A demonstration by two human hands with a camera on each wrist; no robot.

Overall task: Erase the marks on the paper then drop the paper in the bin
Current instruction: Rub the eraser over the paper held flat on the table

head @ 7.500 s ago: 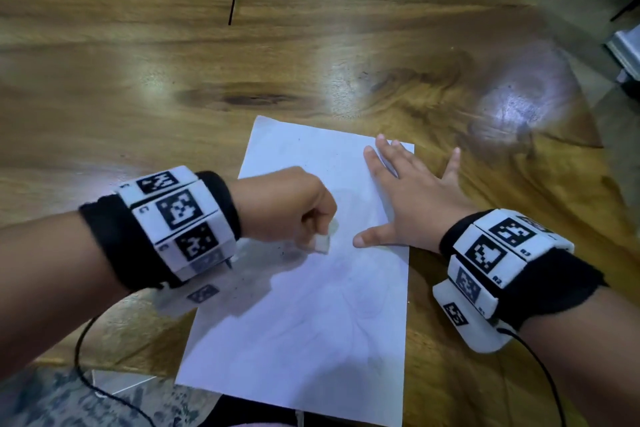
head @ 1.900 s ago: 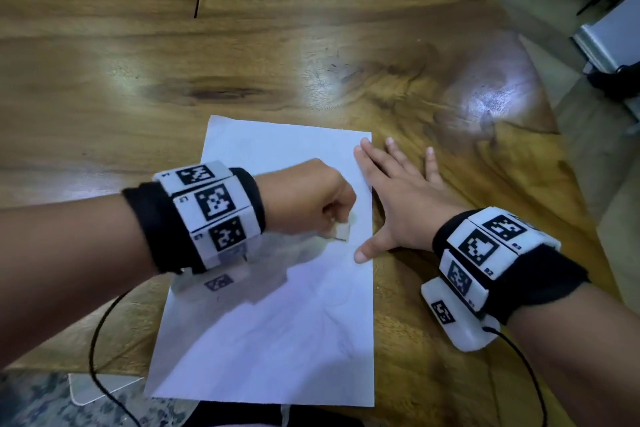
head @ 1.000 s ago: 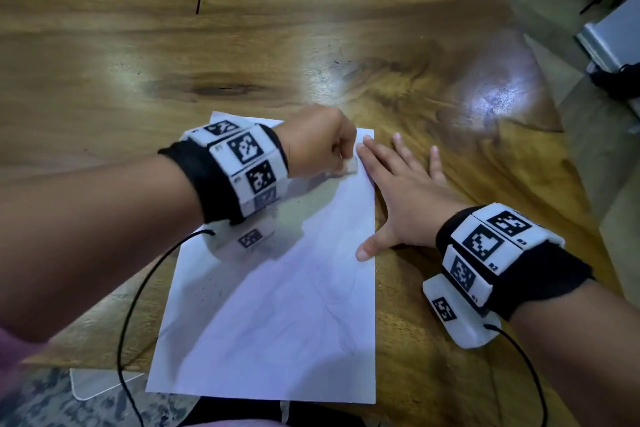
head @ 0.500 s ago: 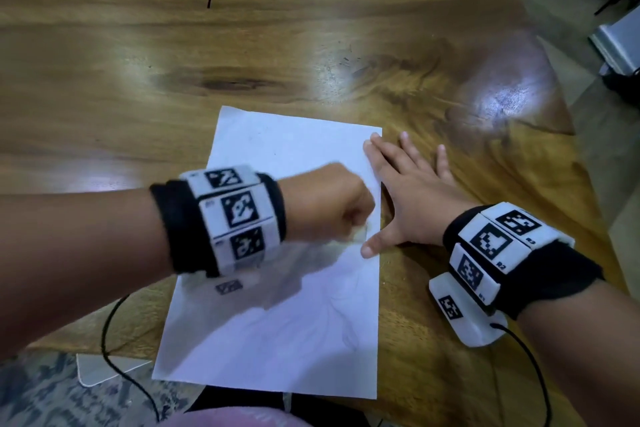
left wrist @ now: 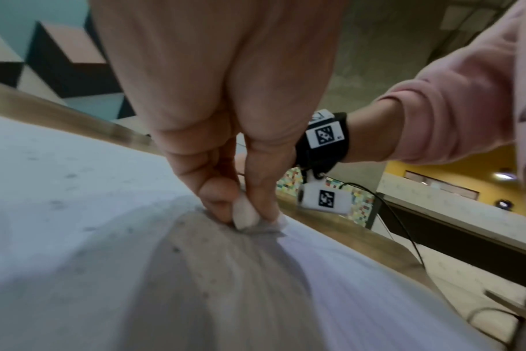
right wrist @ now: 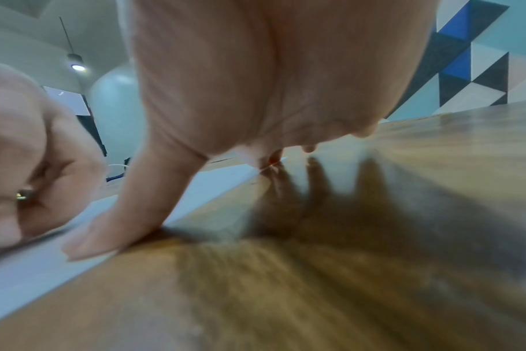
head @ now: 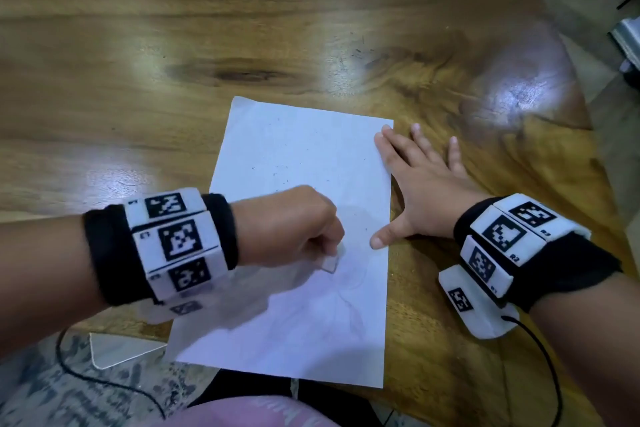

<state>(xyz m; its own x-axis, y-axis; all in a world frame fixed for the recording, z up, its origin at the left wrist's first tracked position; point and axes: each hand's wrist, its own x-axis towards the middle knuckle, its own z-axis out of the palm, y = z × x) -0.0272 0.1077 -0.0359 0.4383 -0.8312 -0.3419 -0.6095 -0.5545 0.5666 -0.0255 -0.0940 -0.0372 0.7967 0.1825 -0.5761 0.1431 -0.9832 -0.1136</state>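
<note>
A white sheet of paper (head: 304, 184) lies on the wooden table (head: 138, 97) with faint pencil lines in its lower half and dark eraser crumbs higher up. My left hand (head: 294, 229) pinches a small white eraser (head: 330, 262) and presses it on the middle of the paper; in the left wrist view the eraser (left wrist: 245, 215) sits between thumb and fingers on the paper (left wrist: 75, 237). My right hand (head: 415, 184) lies flat with spread fingers at the sheet's right edge, its thumb (right wrist: 105, 235) and forefinger on the paper (right wrist: 30, 263). No bin is in view.
The paper's near edge hangs slightly over the table's front edge. A black cable (head: 104, 381) hangs from my left wristband over a patterned floor. A pale flat piece (head: 114, 347) lies below the table edge. The table's right side ends near a grey floor (head: 616, 135).
My left hand with the eraser swept from the sheet's far right corner back toward me to the middle of the paper. The right hand stayed flat at the right edge.
</note>
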